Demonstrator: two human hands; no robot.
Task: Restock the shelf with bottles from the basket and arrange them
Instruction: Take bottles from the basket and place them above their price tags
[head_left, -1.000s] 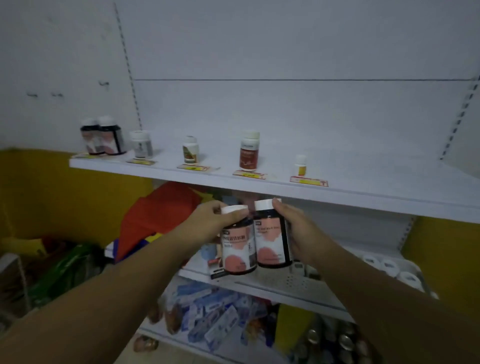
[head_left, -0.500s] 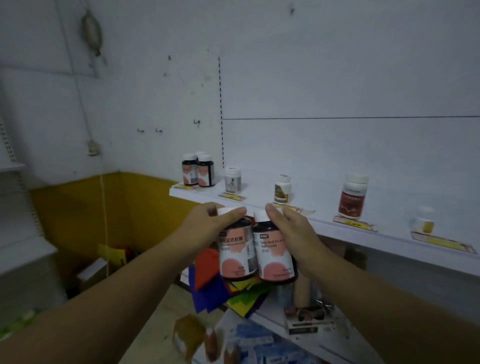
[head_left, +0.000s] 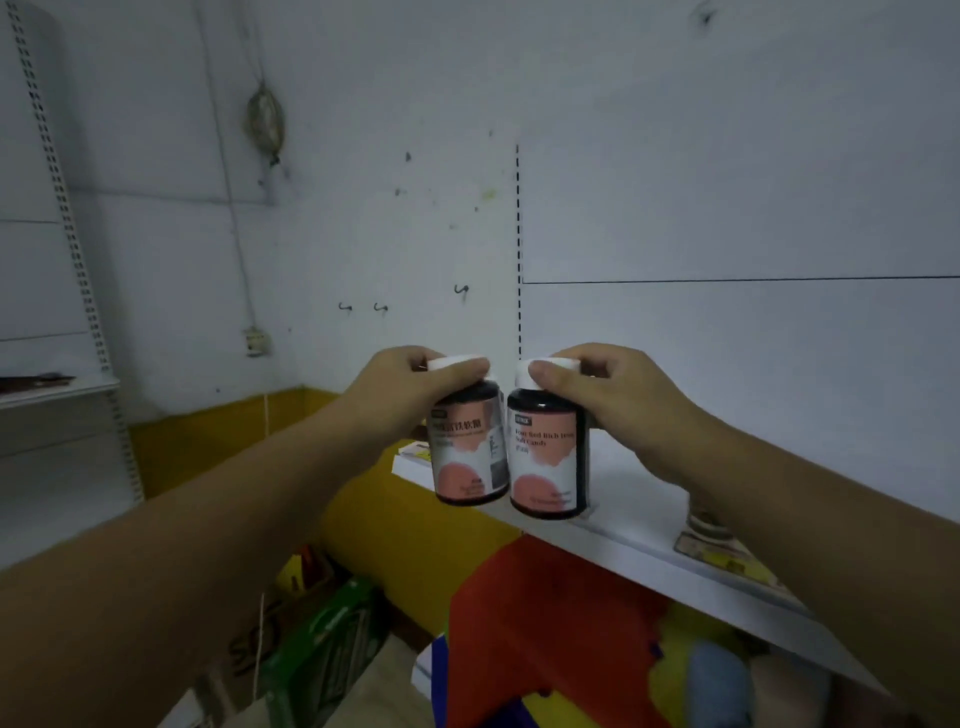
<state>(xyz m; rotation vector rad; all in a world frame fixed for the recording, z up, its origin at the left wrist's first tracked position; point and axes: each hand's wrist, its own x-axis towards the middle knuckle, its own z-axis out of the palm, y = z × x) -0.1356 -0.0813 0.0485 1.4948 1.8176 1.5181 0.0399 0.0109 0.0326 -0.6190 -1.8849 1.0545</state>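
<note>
Two dark bottles with pink labels and white caps are held side by side at the left end of the white shelf (head_left: 639, 499). My left hand (head_left: 415, 384) grips the left bottle (head_left: 467, 452) by its cap. My right hand (head_left: 618, 395) grips the right bottle (head_left: 548, 457) by its cap. The right bottle's base sits at or just above the shelf's front edge. The left bottle hangs at the shelf's left corner. The bottles standing on the shelf earlier are hidden behind my hands. The basket is out of view.
A small pale bottle (head_left: 704, 519) and a yellow price tag (head_left: 727, 558) show under my right forearm on the shelf. Below the shelf lie red, yellow and blue fabric (head_left: 545, 639) and a green package (head_left: 332, 639). A slotted upright (head_left: 78, 249) stands at far left.
Both hands have carried the two bottles up and to the left, from below the shelf to its left end. The view has swung left with them.
</note>
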